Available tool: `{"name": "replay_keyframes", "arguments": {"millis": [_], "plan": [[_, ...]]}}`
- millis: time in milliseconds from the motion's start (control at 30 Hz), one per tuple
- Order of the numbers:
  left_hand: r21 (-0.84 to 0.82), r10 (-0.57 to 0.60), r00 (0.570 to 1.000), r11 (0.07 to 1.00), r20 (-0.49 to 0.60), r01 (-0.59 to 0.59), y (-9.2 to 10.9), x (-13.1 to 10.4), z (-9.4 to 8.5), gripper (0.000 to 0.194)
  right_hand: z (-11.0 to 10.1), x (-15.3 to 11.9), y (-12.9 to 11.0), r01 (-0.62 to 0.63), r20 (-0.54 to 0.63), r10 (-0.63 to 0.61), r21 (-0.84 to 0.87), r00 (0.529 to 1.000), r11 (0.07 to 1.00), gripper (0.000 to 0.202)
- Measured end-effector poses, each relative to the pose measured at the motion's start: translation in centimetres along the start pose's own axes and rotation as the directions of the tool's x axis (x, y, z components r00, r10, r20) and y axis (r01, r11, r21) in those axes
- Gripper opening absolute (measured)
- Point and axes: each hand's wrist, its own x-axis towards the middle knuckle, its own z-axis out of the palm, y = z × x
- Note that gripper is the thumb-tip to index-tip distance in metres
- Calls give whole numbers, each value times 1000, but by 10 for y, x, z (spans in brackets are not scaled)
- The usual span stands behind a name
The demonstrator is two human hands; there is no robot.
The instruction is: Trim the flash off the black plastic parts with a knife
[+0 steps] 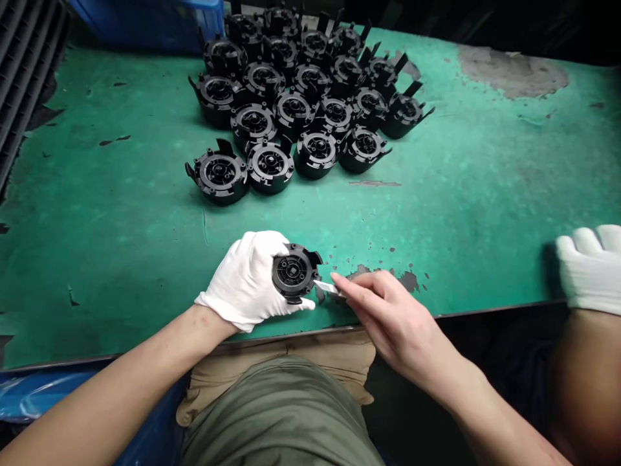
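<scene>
My left hand (252, 275), in a white glove, is wrapped around a round black plastic housing (293, 270) near the front edge of the table. The housing's ribbed face is turned up towards me. Bare of any glove, my right hand (388, 310) pinches a utility knife (330, 288) with a pale blade. The blade tip is at the right rim of the housing; whether it touches cannot be made out. Most of the knife's handle is hidden in my fingers. Farther back stand several similar black housings (270, 163), grouped close together.
A green, worn table top (121, 246) lies under everything. Behind stands a blue bin (150, 22) at the upper left, beside a black slatted rack (26, 71). Another person's white-gloved hand (592, 268) rests at the table's right edge.
</scene>
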Motion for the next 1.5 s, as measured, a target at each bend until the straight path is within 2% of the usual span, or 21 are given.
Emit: {"name": "replay_keyframes", "arguments": {"millis": [67, 167, 233, 300, 467, 567, 833, 1033, 1167, 1300, 1500], "plan": [[4, 9, 1000, 1000, -18, -9, 3, -1, 1, 70, 10, -5, -12, -40, -23, 40, 10, 999, 999, 54], [6, 55, 987, 999, -148, -54, 2, -9, 5, 67, 24, -5, -27, -100, -56, 101, 24, 993, 995, 47], [13, 66, 980, 998, -189, -65, 0, -14, 9, 67, 29, -2, -33, -116, -53, 116, 1, 992, 993, 40], [10, 61, 984, 998, -167, -60, -1, -16, 10, 65, 29, 3, -34, -103, -21, 103, -30, 995, 994, 39], [-48, 57, 995, 997, -81, -61, 3, -9, 5, 56, 15, 9, -28, -24, 131, 38, -111, 991, 994, 55], [-78, 46, 998, 996, -46, -50, 4, -5, 3, 55, 10, 9, -24, -8, 174, 26, -105, 984, 994, 56], [-62, 46, 998, 997, -49, -49, 3, -6, 2, 55, 14, 8, -19, -9, 152, 13, -25, 988, 1000, 51], [-108, 47, 999, 993, -4, -47, 7, -3, 0, 38, 8, 10, -34, 4, 139, 24, -197, 990, 980, 52], [-74, 45, 998, 996, 51, -41, 8, -2, 0, 29, 3, 17, -42, 33, 141, 4, -260, 990, 965, 49], [-42, 28, 996, 999, 83, -25, 9, -3, -1, 30, 2, 18, -45, 25, 148, 17, -275, 989, 961, 47], [-44, 10, 997, 999, 76, -7, 12, 0, -1, 29, 4, 14, -45, 15, 159, 34, -296, 987, 955, 50]]}}
